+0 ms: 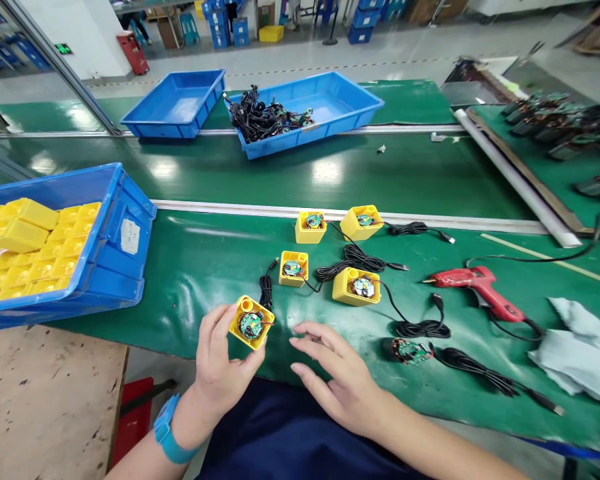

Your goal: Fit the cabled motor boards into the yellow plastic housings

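From a distance, I have my left grip point(219, 373) clamped on a yellow housing point(261, 311), round circuit board point(251, 325) showing inside, held over the near edge of the bench point(205, 247), with my right grip point(337, 377) spread apart near its right side.

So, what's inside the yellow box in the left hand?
Inside the yellow box in the left hand are a round green circuit board and, in one corner, a yellow tube. Whatever sits beneath the board is covered.
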Demonstrator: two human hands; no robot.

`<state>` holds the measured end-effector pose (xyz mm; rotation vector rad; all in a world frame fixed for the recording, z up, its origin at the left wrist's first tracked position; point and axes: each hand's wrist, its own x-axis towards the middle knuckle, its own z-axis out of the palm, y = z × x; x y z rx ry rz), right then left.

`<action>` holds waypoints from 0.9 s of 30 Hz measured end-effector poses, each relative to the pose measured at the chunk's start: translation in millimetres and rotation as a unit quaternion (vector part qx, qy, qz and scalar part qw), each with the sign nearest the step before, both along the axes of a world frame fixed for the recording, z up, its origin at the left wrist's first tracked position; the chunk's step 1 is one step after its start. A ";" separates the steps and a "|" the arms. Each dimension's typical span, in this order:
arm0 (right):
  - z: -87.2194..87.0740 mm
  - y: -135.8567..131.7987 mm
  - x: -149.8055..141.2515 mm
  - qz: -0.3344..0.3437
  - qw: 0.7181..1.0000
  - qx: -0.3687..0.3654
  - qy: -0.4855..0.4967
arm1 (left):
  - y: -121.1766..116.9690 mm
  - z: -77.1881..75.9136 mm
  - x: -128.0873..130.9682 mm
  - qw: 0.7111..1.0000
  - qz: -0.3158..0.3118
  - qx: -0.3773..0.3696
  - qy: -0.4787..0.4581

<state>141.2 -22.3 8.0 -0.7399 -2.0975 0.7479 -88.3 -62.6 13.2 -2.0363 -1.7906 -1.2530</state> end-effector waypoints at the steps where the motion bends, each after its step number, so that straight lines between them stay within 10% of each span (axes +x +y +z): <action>1: 1.9 1.0 -1.0 0.002 1.000 0.001 0.003 | -0.6 -1.3 0.9 1.000 -0.002 -0.002 -0.004; 13: -13.4 1.8 9.1 0.013 0.997 -0.033 -0.073 | -10.8 -48.7 -6.1 0.992 -0.060 -0.094 -0.051; 27: -17.9 42.7 -12.4 -0.161 0.977 -0.052 -0.132 | 13.5 -28.1 -45.0 0.949 -0.202 -0.241 0.039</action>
